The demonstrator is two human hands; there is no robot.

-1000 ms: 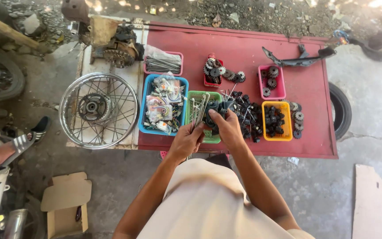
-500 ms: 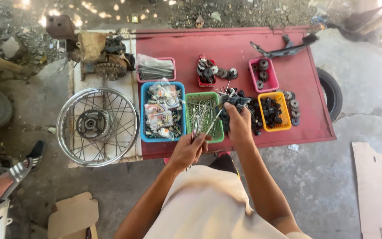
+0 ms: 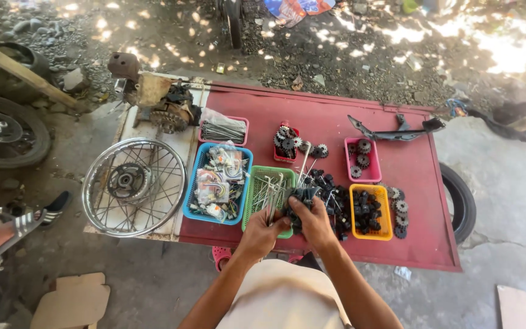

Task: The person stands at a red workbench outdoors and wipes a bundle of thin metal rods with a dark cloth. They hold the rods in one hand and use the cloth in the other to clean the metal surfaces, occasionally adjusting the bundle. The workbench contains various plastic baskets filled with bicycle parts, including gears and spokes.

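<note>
My left hand [image 3: 263, 230] grips a bundle of thin metal spokes [image 3: 273, 198] that stick up over the green basket [image 3: 254, 194]. My right hand [image 3: 313, 220] is closed on a dark metal part [image 3: 302, 196] right beside them, at the near edge of the red table [image 3: 330, 116]. The two hands almost touch. Loose black parts [image 3: 335, 204] lie just right of my right hand.
On the table stand a blue basket of packaged parts [image 3: 217, 183], a yellow tray of black parts [image 3: 369, 210], pink trays with gears [image 3: 360, 159] and spokes [image 3: 222, 130]. A spoked wheel rim [image 3: 134, 186] lies left; an engine part [image 3: 159, 103] behind. Another person's sandalled foot [image 3: 13, 228] is far left.
The camera view has shifted. My left hand has come up from the table's edge to the green basket and holds the spokes beside my right hand.
</note>
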